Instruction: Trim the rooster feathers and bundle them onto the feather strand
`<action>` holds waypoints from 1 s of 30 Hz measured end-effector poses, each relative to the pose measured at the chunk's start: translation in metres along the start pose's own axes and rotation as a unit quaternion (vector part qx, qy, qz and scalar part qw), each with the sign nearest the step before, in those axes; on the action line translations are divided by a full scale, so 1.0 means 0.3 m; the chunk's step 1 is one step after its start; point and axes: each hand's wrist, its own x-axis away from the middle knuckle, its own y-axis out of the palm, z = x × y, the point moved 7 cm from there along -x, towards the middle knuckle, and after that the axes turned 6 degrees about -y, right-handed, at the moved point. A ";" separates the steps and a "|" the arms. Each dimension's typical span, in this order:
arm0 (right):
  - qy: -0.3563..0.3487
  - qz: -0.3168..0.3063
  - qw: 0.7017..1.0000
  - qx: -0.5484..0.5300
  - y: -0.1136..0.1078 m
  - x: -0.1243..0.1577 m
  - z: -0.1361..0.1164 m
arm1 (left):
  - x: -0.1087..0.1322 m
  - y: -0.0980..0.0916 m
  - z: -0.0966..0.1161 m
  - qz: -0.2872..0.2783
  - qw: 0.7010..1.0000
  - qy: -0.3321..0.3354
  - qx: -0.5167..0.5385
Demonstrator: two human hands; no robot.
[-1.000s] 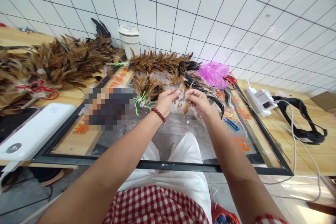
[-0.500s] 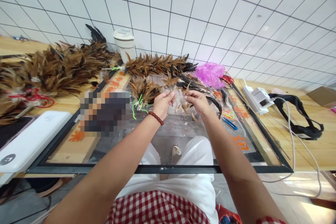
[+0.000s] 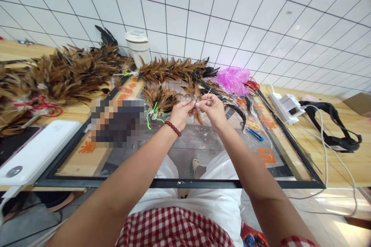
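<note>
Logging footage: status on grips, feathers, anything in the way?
Left grip and right grip together, pinching small brown feathers. Green-tied feather bundle beside left grip. Blue utility knife apart, to the right.

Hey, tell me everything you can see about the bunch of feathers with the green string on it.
The bunch is brown with darker streaks, its pointed feathers fanning out, mostly away from the person. Its near end looks pale, perhaps bare quills, with bright green string there, loose ends trailing. It lies on the framed glass, beside the left hand; whether the hand touches it is unclear.
</note>
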 end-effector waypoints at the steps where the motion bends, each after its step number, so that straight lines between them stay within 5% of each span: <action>1: 0.024 0.005 1.000 -0.007 0.001 0.003 0.008 | 0.000 0.002 -0.001 -0.008 1.000 -0.004 0.004; 6: 0.120 0.015 0.992 -0.039 -0.013 0.009 0.046 | -0.002 0.023 -0.008 -0.070 0.997 -0.031 -0.002; 11: 0.061 -0.021 0.998 0.003 -0.028 -0.005 0.016 | -0.010 0.002 -0.009 -0.038 0.998 -0.040 0.001; 17: 0.105 -0.228 0.968 -0.027 -0.004 0.023 0.018 | 0.019 0.046 -0.065 -0.123 0.979 -0.141 -0.082; 26: 0.086 -0.078 0.993 0.019 -0.071 -0.020 0.047 | 0.035 0.068 -0.070 -0.164 0.971 -0.136 -0.110; 30: 0.081 -0.092 0.992 0.035 -0.061 -0.018 0.055 | 0.029 0.064 -0.074 -0.153 0.972 -0.141 -0.113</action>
